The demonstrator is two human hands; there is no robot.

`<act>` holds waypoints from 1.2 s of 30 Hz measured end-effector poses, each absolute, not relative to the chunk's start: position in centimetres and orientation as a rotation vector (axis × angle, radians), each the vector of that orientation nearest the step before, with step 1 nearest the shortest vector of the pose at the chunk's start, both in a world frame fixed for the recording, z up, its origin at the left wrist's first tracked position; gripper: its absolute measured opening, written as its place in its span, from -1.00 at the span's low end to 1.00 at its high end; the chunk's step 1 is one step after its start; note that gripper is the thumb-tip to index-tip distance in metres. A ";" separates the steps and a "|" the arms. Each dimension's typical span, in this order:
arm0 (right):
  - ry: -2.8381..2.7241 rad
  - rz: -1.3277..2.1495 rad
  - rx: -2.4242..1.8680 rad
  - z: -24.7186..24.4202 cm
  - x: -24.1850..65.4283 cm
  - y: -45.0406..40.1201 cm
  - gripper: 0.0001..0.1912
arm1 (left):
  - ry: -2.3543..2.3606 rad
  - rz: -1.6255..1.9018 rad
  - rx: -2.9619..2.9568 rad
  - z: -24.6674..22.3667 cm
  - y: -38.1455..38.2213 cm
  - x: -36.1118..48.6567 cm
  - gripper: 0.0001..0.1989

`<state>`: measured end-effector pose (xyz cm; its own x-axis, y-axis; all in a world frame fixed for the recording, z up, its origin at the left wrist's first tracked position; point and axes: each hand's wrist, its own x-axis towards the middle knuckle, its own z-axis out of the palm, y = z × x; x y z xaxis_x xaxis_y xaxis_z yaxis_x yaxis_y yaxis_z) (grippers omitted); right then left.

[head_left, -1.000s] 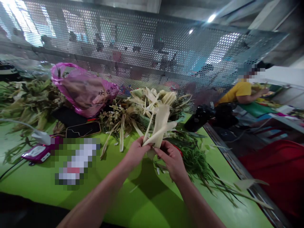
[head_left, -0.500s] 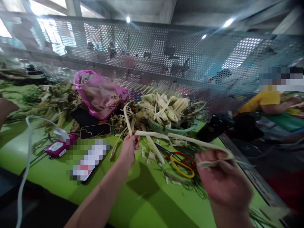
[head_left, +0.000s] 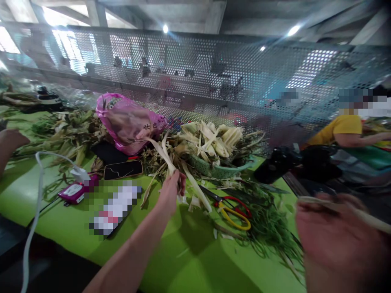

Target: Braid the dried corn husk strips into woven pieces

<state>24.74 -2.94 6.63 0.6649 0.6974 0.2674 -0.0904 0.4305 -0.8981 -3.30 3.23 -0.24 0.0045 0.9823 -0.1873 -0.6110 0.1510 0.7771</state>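
Note:
My left hand (head_left: pixel 173 188) is closed around pale corn husk strips (head_left: pixel 165 154), whose free ends point up and left over the table. At the right edge, my right hand (head_left: pixel 339 232) is blurred, its fingers curled round another pale husk strip (head_left: pixel 371 219) that trails out of view. Between the hands lie scissors (head_left: pixel 233 211) with one red and one yellow handle loop, blades towards the left. Beside the left hand a loose husk strip (head_left: pixel 197 189) rests on the table. Behind it stands a green basket (head_left: pixel 220 171) heaped with dried husks (head_left: pixel 214 138).
On the green table (head_left: pixel 189 264) are a phone (head_left: pixel 123 169), a pink plastic bag (head_left: pixel 130 122), a purple charger block (head_left: pixel 75 191) and green fibres (head_left: pixel 271 224). A perforated metal screen (head_left: pixel 195 69) stands behind. A person in yellow (head_left: pixel 345 126) sits right; another person's hand (head_left: pixel 14 140) shows left.
My right hand has moved right and away from the left hand, taking its husk strip along. No strip spans between the hands now. The strips in my left hand now lean up-left.

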 end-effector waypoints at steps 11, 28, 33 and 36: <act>-1.395 1.260 -1.245 1.9 14.5 -2.7 -0.59 | 0.773 0.937 0.864 0.1 0.9 -0.8 -0.67; -1.533 0.980 -1.369 0.9 14.8 -2.6 -0.55 | 0.819 0.962 1.135 -0.2 1.0 -0.5 -0.80; -1.598 1.001 -1.355 0.9 14.4 -2.7 -0.43 | 0.789 0.953 1.190 -0.5 0.9 -0.2 -0.86; -1.581 0.991 -1.385 1.0 14.5 -2.7 -0.46 | 0.819 0.971 1.148 -0.8 1.1 -0.1 -0.87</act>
